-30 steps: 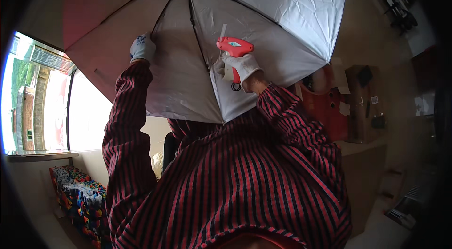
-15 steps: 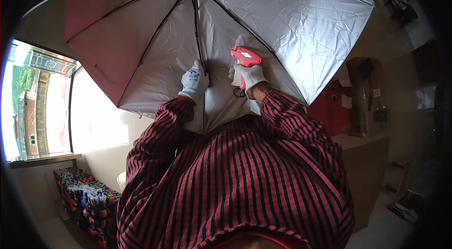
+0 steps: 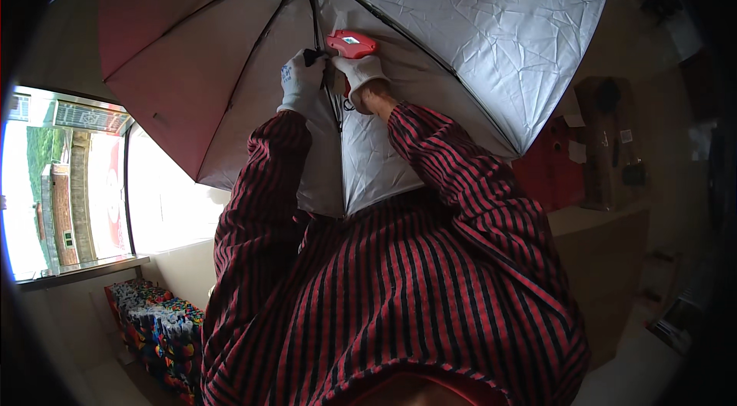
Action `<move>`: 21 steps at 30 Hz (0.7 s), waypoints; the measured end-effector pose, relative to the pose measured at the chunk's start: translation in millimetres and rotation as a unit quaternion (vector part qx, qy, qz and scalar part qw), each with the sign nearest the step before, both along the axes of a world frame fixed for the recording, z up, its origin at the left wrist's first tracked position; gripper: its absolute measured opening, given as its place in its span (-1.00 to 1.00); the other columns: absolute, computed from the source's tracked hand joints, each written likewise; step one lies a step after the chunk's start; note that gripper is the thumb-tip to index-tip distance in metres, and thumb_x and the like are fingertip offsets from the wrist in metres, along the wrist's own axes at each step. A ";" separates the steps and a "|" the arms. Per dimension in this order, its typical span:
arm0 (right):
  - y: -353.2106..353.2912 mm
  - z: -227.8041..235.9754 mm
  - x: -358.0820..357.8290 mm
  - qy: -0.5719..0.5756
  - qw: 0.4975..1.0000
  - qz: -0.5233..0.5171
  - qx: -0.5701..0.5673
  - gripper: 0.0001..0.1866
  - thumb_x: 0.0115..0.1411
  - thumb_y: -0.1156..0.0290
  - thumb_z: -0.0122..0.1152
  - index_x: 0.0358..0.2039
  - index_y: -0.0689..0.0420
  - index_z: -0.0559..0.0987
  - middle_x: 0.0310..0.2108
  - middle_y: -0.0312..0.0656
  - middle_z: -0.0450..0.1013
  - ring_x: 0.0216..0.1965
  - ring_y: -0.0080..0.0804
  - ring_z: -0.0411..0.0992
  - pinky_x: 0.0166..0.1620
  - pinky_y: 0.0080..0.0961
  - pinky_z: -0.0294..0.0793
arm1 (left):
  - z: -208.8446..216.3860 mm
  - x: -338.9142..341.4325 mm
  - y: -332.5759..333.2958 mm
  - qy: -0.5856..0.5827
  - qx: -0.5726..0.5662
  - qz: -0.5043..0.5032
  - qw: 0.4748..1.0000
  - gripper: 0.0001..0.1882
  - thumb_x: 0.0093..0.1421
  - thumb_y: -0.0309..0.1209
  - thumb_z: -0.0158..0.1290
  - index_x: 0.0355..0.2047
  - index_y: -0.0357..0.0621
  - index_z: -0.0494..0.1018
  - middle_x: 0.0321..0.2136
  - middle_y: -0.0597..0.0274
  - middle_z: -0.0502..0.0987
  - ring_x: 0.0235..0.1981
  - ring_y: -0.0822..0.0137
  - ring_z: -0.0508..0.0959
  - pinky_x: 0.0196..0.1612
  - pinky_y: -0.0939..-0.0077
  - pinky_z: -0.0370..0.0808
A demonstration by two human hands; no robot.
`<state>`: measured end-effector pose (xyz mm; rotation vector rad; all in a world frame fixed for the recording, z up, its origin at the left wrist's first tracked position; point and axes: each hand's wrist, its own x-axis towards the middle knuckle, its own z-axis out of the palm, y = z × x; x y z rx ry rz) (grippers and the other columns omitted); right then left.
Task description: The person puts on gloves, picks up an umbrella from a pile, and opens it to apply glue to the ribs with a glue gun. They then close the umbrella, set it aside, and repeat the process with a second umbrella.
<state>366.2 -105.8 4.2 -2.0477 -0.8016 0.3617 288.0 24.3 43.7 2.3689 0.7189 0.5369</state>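
An open umbrella [image 3: 476, 30] with a silver inner side and black ribs spreads before me, its hub at the top. My right hand [image 3: 361, 74], in a white glove, is closed round the grip of a red tagging gun [image 3: 353, 42]. The gun's front points toward the ribs, beside my left hand [image 3: 301, 82]. That hand, gloved too, is closed at a rib, with a small dark piece [image 3: 313, 57] at its fingertips; its exact kind is unclear. The two hands nearly touch, and the gun's lower part is partly hidden by my right hand.
Several colourful bundled items [image 3: 157, 321] stand in a row at the lower left, below a bright window [image 3: 73, 191]. To the right are a red box-like thing [image 3: 549, 172] and a brown carton [image 3: 606, 145] with small items on it.
Both hands have moved up along the umbrella toward its hub. My right hand has brought the tagging gun left, close to my left hand, where a dark piece now shows.
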 end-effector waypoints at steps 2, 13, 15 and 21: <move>2.3 7.6 -1.2 -0.138 0.989 0.020 -0.052 -0.68 0.18 0.19 0.01 -0.09 0.01 0.50 -0.20 0.02 0.51 -0.18 -0.05 0.51 -0.18 -0.21 0.49 | 2.3 0.7 1.4 0.007 0.010 0.002 1.000 -0.69 0.05 -0.14 0.12 -0.30 -0.06 0.59 -0.39 -0.02 0.60 -0.30 -0.03 0.60 -0.23 0.20 0.50; 2.3 6.1 -10.1 -0.155 0.987 -0.034 0.009 -0.69 0.15 0.07 0.03 -0.35 0.02 0.55 -0.39 0.00 0.53 -0.27 0.01 0.51 -0.26 -0.12 0.47 | 0.2 5.2 3.8 0.011 0.001 -0.004 1.000 -0.70 0.04 -0.17 0.12 -0.32 -0.10 0.58 -0.42 -0.03 0.60 -0.32 -0.03 0.60 -0.24 0.20 0.50; 7.2 13.5 -11.0 -0.027 0.996 -0.077 0.044 -0.68 0.14 0.05 0.04 -0.35 0.02 0.55 -0.38 0.00 0.53 -0.26 0.01 0.51 -0.26 -0.11 0.46 | 4.2 3.8 1.6 0.038 -0.018 0.008 0.999 -0.70 0.04 -0.17 0.12 -0.33 -0.10 0.58 -0.42 -0.02 0.60 -0.32 -0.02 0.60 -0.24 0.20 0.50; -3.1 27.7 -6.7 0.140 0.984 -0.088 0.066 -0.47 0.05 -0.06 0.14 -0.24 0.20 0.58 -0.36 0.02 0.56 -0.30 -0.11 0.55 -0.29 -0.26 0.43 | -0.3 6.7 1.4 0.010 0.003 -0.002 1.000 -0.71 0.04 -0.16 0.13 -0.35 -0.10 0.58 -0.43 -0.01 0.60 -0.33 -0.01 0.60 -0.26 0.20 0.50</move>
